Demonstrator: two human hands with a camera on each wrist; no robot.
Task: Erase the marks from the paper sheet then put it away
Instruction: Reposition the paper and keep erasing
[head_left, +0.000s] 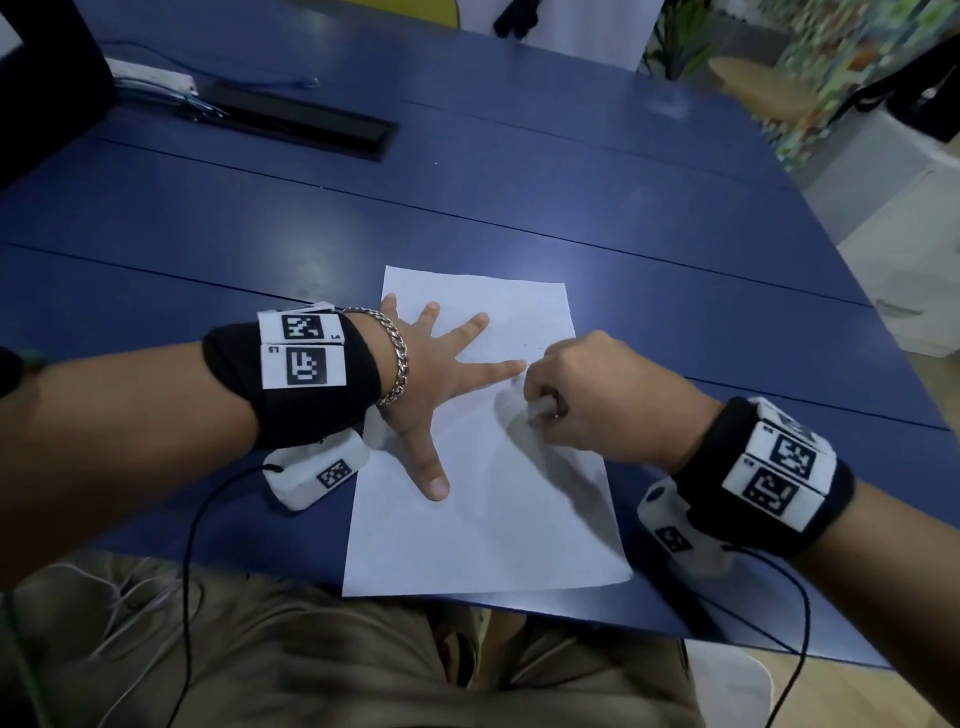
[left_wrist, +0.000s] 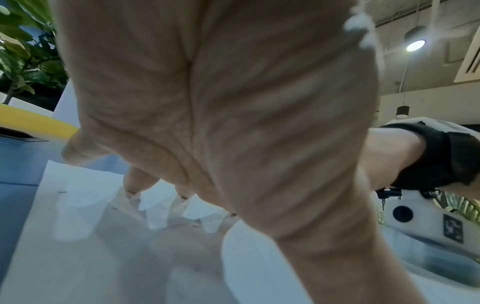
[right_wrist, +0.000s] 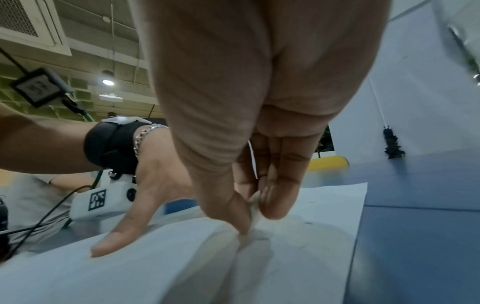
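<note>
A white paper sheet (head_left: 483, 530) lies on the blue table (head_left: 519, 197), near its front edge. My left hand (head_left: 441, 374) lies flat on the sheet's left half with fingers spread, pressing it down. My right hand (head_left: 576, 395) pinches a small white eraser (head_left: 540, 406) between thumb and fingers and holds its tip against the paper (right_wrist: 298, 257). The eraser (right_wrist: 255, 214) shows in the right wrist view between the fingertips. Faint pencil marks (head_left: 535, 345) remain just beyond the right hand. In the left wrist view the left hand (left_wrist: 207, 123) fills the frame above the sheet (left_wrist: 78, 226).
A black slot with cables (head_left: 306, 124) is set into the table at the far left. A white power strip (head_left: 150, 78) lies beside it. The table's right edge drops off to the floor (head_left: 904, 270). My lap (head_left: 311, 665) is below the front edge.
</note>
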